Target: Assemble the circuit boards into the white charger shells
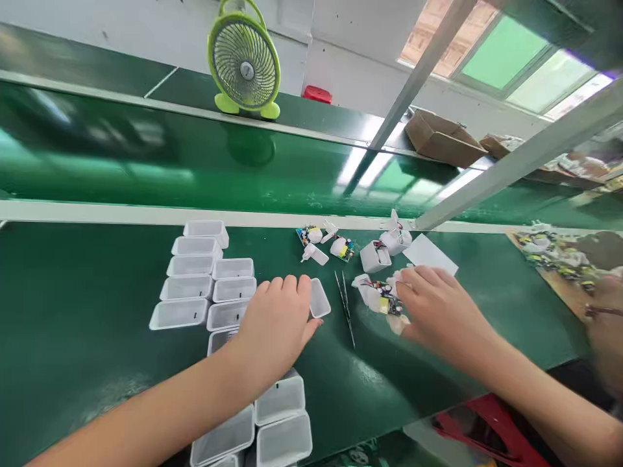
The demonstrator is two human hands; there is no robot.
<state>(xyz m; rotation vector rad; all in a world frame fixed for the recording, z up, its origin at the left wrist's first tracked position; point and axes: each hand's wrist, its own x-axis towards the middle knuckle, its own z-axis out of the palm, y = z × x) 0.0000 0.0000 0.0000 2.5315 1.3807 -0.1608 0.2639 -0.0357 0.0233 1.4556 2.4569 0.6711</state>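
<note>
My left hand is closed round a small white plastic case, whose open side shows past the fingers. My right hand grips a circuit board with yellow and white parts, wires and a white end piece; the fingertips wear pale covers. Between the hands, a pair of tweezers lies on the green table. Left of and below my left hand stand rows of open white cases, some partly hidden by my forearm. Behind the hands are two loose circuit boards and white plug pieces.
Two white cases with wires stand by a white card. A cardboard tray of boards lies at the right, near another person's hand. A green fan and a cardboard box sit on the shelf; a slanted metal post crosses the right.
</note>
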